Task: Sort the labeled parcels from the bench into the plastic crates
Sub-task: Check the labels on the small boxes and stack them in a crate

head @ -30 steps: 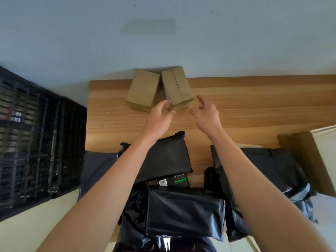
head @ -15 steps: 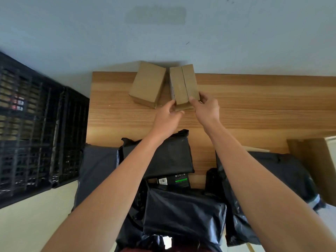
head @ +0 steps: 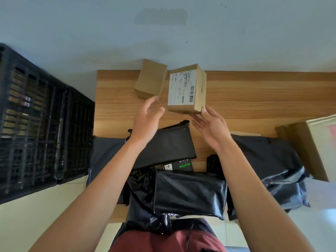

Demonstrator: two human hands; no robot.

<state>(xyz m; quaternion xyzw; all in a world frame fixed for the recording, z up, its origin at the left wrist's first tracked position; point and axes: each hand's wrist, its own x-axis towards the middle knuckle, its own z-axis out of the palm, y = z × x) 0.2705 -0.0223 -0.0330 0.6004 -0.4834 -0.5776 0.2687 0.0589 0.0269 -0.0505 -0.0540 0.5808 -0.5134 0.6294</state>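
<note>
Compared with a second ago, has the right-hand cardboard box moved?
Yes. The labelled box has been tipped up so its label faces the camera, held by the right hand, while the plain box beside it stays flat on the bench.

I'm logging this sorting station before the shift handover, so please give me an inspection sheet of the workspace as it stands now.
Surface: wooden bench, grain visible, far half mostly bare.
Job's things: labelled cardboard box tipped up, shipping label with barcode facing the camera; second cardboard box beside it at the far edge, no label showing; black plastic crates left of the bench.
Clutter: black poly mailer bags heaped along the near edge; a small dark box with a green stripe among them; large carton at right.
Grippers: right hand grips the labelled box's lower corner; left hand open beside it, contact unclear.
Cables: nothing seen.
Surroundings: pale wall behind, light floor below.
</note>
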